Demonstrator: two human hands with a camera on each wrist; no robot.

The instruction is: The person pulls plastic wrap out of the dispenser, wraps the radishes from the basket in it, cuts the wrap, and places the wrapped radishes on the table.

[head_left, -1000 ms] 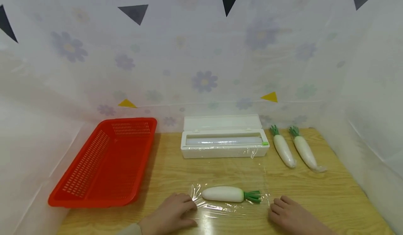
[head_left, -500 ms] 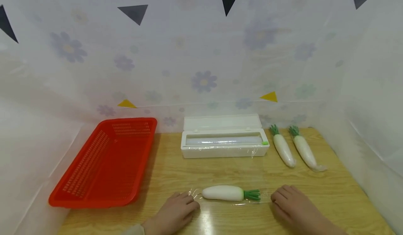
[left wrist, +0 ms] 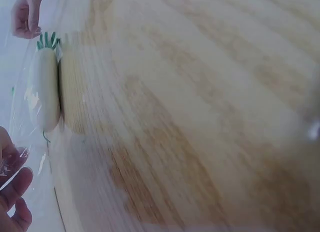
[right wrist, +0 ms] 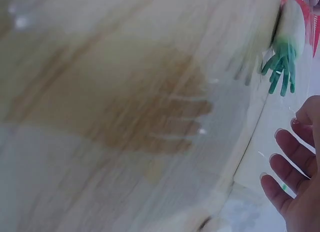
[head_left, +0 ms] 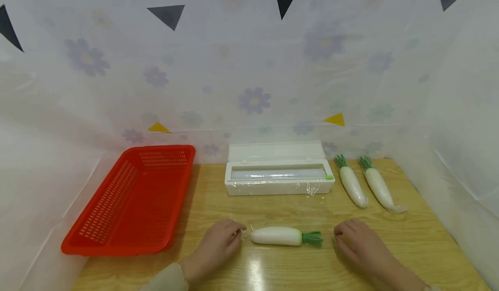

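A white radish (head_left: 277, 236) with green leaf stubs lies crosswise on the table, with clear plastic wrap (left wrist: 31, 99) around it. At its pointed end, my left hand (head_left: 219, 242) pinches the wrap between thumb and finger. Beyond the leaves, my right hand (head_left: 360, 244) has its thumb and forefinger together on the film's other side; the other fingers (right wrist: 289, 168) curve loosely in the right wrist view. The film stretches back toward a white wrap dispenser (head_left: 278, 189), whose lid stands up and whose roll (head_left: 277, 174) shows inside.
A red plastic basket (head_left: 171, 221) stands on the left of the wooden table (head_left: 296, 269). Two wrapped radishes, one nearer (head_left: 352, 186) and one farther right (head_left: 379, 189), lie beside the dispenser. White patterned sheeting (head_left: 218, 66) encloses the back and sides.
Both hands have moved forward, away from me, carrying the near edge of the wrap up over the radish. The radish has shifted slightly toward the dispenser.
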